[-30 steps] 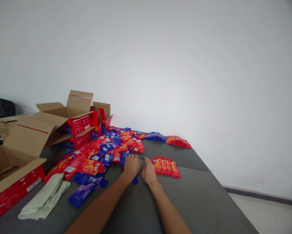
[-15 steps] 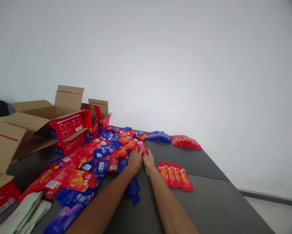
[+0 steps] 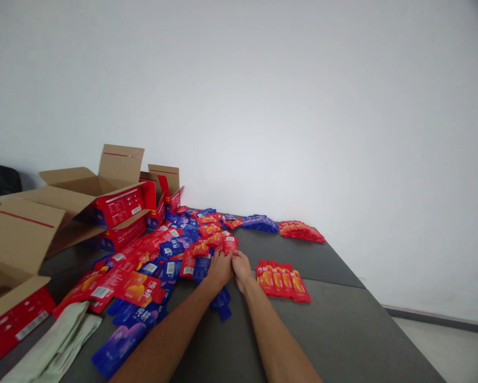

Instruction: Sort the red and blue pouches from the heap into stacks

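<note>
My left hand [image 3: 221, 269] and my right hand [image 3: 242, 267] are close together at the near end of a red pouch [image 3: 230, 243] with a white label. The fingers of both are closed on its lower edge, with the fingertips partly hidden. Left of them spreads a heap of red and blue pouches, among them a blue pouch [image 3: 202, 267] beside my left hand. Another blue pouch [image 3: 221, 303] lies partly under my left forearm. To the right of my right hand, several red pouches [image 3: 282, 279] lie overlapped in a row.
Open red cartons [image 3: 121, 205] with raised brown flaps stand at the left, another carton [image 3: 17, 324] nearer. A pale folded cloth [image 3: 59, 340] lies in front. At the back are a row of blue pouches [image 3: 260, 223] and red pouches [image 3: 300, 231] on the dark table [image 3: 342, 324].
My hands have drawn closer together at the near edge of the red pouch. The view has shifted slightly, so the cartons appear further right and the red row slightly further left.
</note>
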`<state>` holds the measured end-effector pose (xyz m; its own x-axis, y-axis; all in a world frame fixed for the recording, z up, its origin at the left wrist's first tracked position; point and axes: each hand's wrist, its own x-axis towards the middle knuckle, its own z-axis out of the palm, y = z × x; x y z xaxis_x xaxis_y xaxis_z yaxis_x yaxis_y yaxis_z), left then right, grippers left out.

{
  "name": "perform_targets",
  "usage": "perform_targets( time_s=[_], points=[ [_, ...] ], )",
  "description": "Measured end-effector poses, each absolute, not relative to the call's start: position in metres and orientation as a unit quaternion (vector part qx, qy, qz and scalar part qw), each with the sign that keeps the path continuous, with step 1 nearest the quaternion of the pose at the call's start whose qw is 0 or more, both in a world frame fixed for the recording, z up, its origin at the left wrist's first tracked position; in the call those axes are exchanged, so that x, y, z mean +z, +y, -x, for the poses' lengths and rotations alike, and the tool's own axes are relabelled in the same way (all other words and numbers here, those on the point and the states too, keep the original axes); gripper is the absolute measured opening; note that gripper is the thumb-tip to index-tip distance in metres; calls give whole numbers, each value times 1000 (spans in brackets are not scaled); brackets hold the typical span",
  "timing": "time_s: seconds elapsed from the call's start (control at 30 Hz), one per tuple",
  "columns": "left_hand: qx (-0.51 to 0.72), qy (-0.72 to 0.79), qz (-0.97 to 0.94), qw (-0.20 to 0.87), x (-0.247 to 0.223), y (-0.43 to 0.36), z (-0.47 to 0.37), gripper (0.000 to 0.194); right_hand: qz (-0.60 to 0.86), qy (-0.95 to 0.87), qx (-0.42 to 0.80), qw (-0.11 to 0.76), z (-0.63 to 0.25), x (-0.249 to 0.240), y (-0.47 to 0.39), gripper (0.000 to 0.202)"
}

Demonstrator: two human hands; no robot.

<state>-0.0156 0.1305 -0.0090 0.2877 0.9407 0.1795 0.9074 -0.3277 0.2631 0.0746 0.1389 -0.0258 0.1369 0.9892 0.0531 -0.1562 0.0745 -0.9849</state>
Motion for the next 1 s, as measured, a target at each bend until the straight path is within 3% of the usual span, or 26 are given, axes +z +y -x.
perform_targets(
  time_s=[0.4, 0.6, 0.7, 0.83, 1.0],
  points=[
    [229, 625, -745, -37, 15, 33, 26, 35, 423, -474, 514, 576, -91, 3, 34, 45],
    [358, 594, -719, -46, 31, 19, 32, 31, 470, -560, 389, 560, -120, 4, 0, 40],
    [447, 529, -721, 26, 34, 25, 29, 30, 504, -580, 317, 556, -133, -1, -8, 43],
    [510, 498, -666, 221, 28, 27, 22, 31, 544, -570, 271, 553, -145, 1, -15, 51],
    [529, 439, -586, 429, 21, 23, 15, 44, 527, -617, 315, 492, -155, 8, -25, 30]
  ],
)
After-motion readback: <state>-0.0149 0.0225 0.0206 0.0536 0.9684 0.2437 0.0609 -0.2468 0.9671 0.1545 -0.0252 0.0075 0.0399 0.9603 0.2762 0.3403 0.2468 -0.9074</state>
